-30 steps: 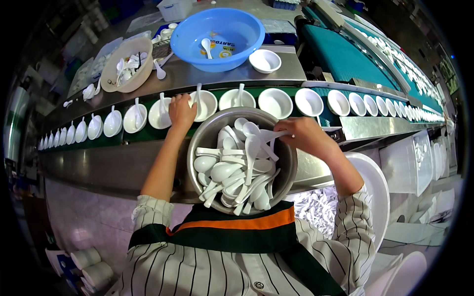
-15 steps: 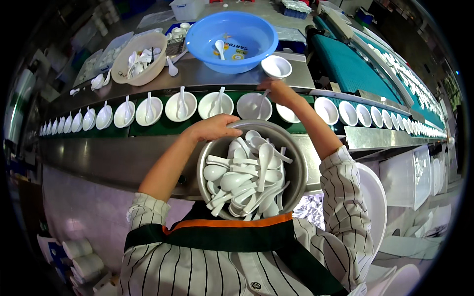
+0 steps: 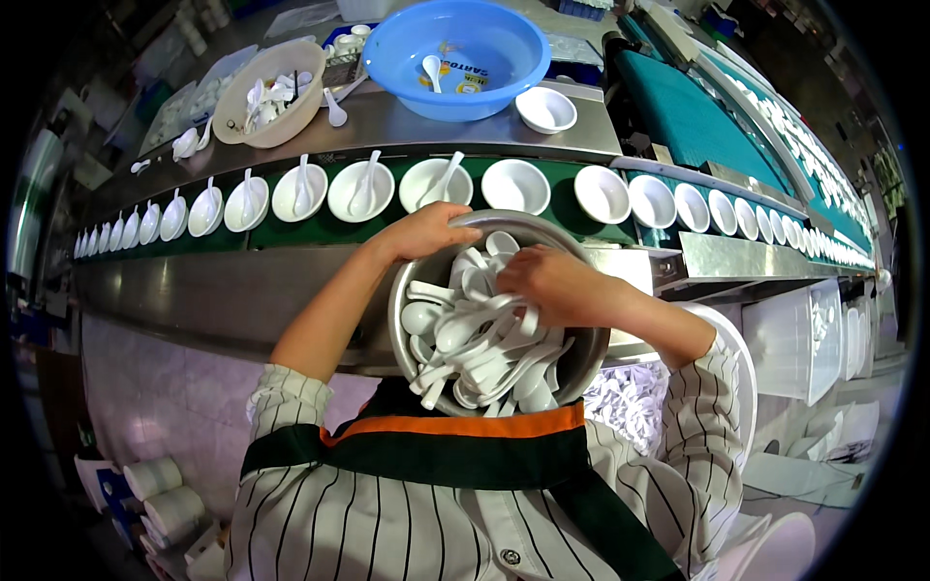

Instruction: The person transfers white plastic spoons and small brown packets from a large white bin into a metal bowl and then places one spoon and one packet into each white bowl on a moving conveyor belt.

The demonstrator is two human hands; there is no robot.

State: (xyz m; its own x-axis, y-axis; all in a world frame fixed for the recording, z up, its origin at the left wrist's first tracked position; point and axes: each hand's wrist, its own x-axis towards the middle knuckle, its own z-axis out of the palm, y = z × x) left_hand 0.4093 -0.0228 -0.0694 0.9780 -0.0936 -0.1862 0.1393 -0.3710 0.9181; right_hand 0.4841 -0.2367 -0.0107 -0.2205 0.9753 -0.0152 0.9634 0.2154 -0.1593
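Observation:
My left hand [image 3: 426,230] grips the far left rim of a round metal basin [image 3: 587,339], which rests against my apron. White soup spoons [image 3: 465,334] fill the basin in a loose heap. Inside it, my right hand [image 3: 547,286] is closed around a white spoon at the right of the heap; its fingertips are partly hidden. Beyond the basin, a green conveyor [image 3: 560,208] carries a row of white bowls. The bowl [image 3: 436,184] just past my left hand has a spoon leaning in it, as do those further left. A bowl [image 3: 515,186] to its right holds no spoon.
Behind the conveyor, a metal ledge [image 3: 387,134] bears a blue tub [image 3: 407,97] with one spoon, a cream tub [image 3: 232,121] of spoons and a single white bowl [image 3: 545,110]. At the right stand a teal belt [image 3: 668,107] and a white container [image 3: 748,387] by my elbow.
My right hand has left a spoon in a bowl on the conveyor and come back into the basin. The row of bowls has shifted left.

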